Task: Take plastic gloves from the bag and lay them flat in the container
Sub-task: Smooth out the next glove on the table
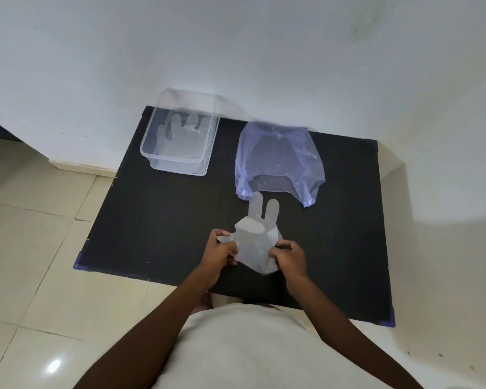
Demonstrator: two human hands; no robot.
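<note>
A translucent plastic glove [254, 245] is held over the near middle of the black table [157, 220]. Two of its fingers point away from me and others are folded over. My left hand [222, 254] pinches its left edge and my right hand [289, 258] pinches its right edge. A bluish plastic bag [278, 158] lies just beyond the glove, its opening toward me. At the back left stands a clear plastic container [177, 161] with at least one glove [180, 136] lying flat on its bottom.
The table stands against a white wall [236, 51]. Beige floor tiles [40, 248] lie to the left and below. The table's near edge is close to my body.
</note>
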